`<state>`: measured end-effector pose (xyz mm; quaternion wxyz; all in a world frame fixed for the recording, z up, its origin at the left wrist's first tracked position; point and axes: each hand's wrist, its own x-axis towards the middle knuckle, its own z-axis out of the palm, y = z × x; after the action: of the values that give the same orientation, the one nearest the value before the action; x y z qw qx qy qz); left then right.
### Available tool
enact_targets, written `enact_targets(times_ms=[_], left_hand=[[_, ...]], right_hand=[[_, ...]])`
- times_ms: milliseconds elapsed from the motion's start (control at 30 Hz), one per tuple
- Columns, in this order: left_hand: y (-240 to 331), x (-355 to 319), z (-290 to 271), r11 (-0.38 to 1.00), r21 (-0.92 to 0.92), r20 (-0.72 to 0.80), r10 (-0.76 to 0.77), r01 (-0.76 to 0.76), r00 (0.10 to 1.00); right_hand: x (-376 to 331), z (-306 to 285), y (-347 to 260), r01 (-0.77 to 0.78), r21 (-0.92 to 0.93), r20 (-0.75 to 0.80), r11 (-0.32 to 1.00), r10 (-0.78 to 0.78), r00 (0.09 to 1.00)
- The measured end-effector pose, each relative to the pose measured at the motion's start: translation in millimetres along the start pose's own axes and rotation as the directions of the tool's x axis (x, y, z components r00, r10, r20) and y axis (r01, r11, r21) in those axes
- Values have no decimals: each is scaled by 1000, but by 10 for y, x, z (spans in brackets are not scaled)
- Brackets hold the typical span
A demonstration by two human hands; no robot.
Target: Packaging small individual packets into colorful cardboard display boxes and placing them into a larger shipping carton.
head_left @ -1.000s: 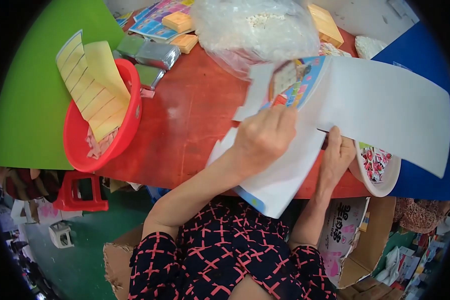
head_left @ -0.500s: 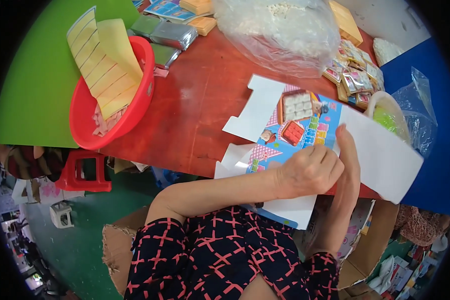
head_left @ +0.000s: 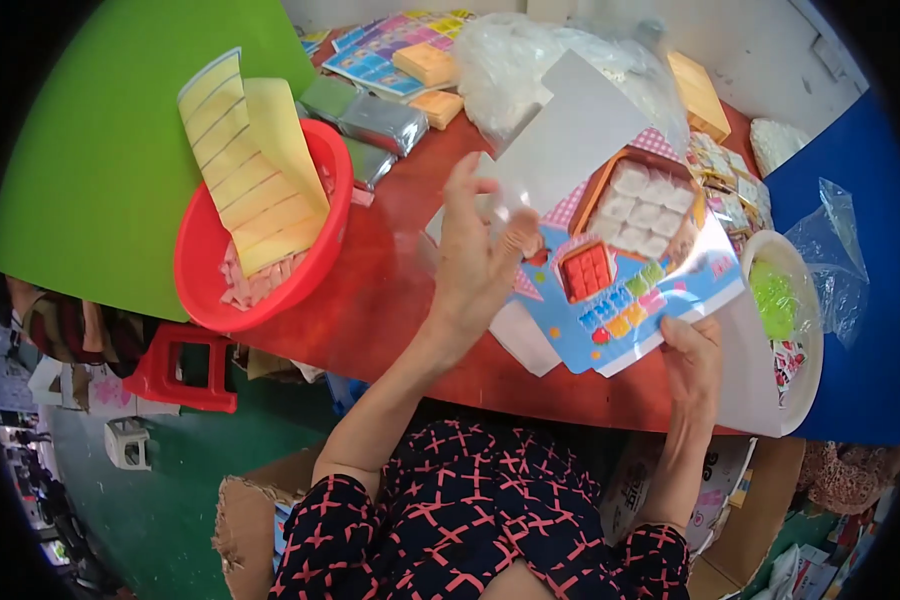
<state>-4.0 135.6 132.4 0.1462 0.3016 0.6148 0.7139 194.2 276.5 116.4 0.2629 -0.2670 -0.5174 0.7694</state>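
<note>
A printed blue cardboard box blank [head_left: 610,335] with white flaps is raised at a tilt above the red table [head_left: 370,300]. Pictures of white and red sweets and colourful lettering cover its printed face. My right hand [head_left: 695,350] pinches its lower right edge, thumb on the printed side and most fingers hidden behind. At the blank's left side is my left hand [head_left: 475,260], open, fingers spread and pointing up. Its thumb overlaps the blank's left edge in view; whether it touches I cannot tell. A long white flap [head_left: 595,115] stands up at the top of the blank.
A red basin [head_left: 195,275] with pink strips and yellow sheets sits at left. Behind lie silver-grey packs [head_left: 385,125], a clear bag [head_left: 510,70] and small packets [head_left: 735,190]. At right stands a white bowl [head_left: 810,365] with green contents. An open carton [head_left: 250,515] is below the table.
The blank has come up off the table and tilted. My left hand has uncurled from a fist and moved left and up; my right hand has lowered to grip the lower right edge.
</note>
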Motion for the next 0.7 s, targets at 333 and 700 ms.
enact_targets(times_ms=[333,700], left_hand=[[359,157,-320,982,-104,-69,149,-155,986],[265,247,-416,938,-9,-263,331,-346,906]], right_hand=[[-19,242,-321,203,20,146,979,-203,968],[133,72,35,332,20,258,943,-326,910]])
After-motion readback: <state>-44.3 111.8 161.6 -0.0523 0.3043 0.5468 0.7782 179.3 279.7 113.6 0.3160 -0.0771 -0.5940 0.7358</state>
